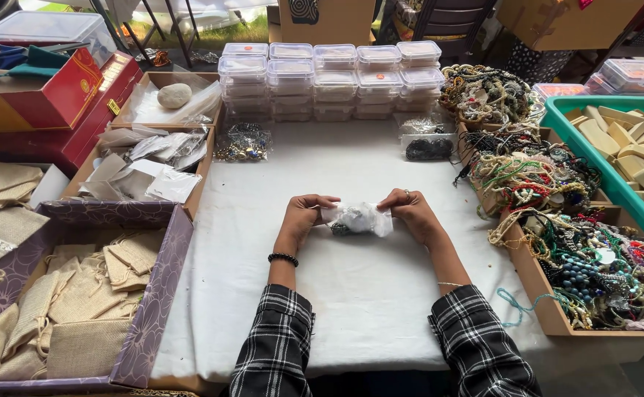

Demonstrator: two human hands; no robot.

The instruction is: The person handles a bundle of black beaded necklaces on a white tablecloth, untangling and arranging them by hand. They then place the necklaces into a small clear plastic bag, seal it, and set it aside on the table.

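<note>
Both my hands meet over the middle of a white-covered table [351, 287]. Between them is a small clear plastic bag [360, 218] with dark beads inside. My left hand [305, 213] pinches its left end, and my right hand [410, 210], with a ring on one finger, grips its right end. The bag lies just above or on the cloth; which one I cannot tell. A black bead bracelet sits on my left wrist. Both sleeves are black-and-white plaid.
Stacked clear plastic boxes [333, 77] line the back. At left, a purple patterned box of burlap pouches [79, 309] and cardboard trays of plastic bags [145, 165]. At right, trays heaped with bead necklaces [579, 250] and a teal bin of wooden pieces [631, 147].
</note>
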